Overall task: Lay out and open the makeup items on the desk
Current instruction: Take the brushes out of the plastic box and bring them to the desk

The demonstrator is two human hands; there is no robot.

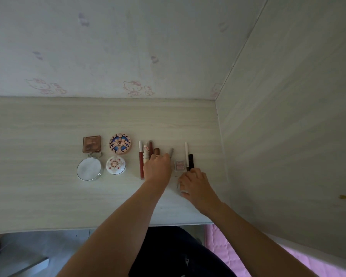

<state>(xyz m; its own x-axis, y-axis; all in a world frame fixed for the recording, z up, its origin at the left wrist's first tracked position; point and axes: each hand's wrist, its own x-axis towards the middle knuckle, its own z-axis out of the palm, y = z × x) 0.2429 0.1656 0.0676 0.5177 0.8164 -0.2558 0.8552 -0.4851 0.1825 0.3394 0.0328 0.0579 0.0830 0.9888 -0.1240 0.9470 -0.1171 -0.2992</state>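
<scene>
Pale wood desk (48, 196): makeup is still being laid out. Left of the small square case (179, 166), a grey stick (171, 152) is pinched by the left hand (157, 168); nearer, the right hand's (194, 183) fingers curl on a clear piece (180, 188). Setting down, then opening, seems next.

dim, soft daylight | faint shadows | wide-angle edge distortion | slightly soft

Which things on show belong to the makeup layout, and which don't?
Belong: brown square palette, blue patterned compact, white floral compact, round mirror, red lip gloss tube, black tube, white pencil.
Don't: cat wall stickers, pink quilt.
</scene>
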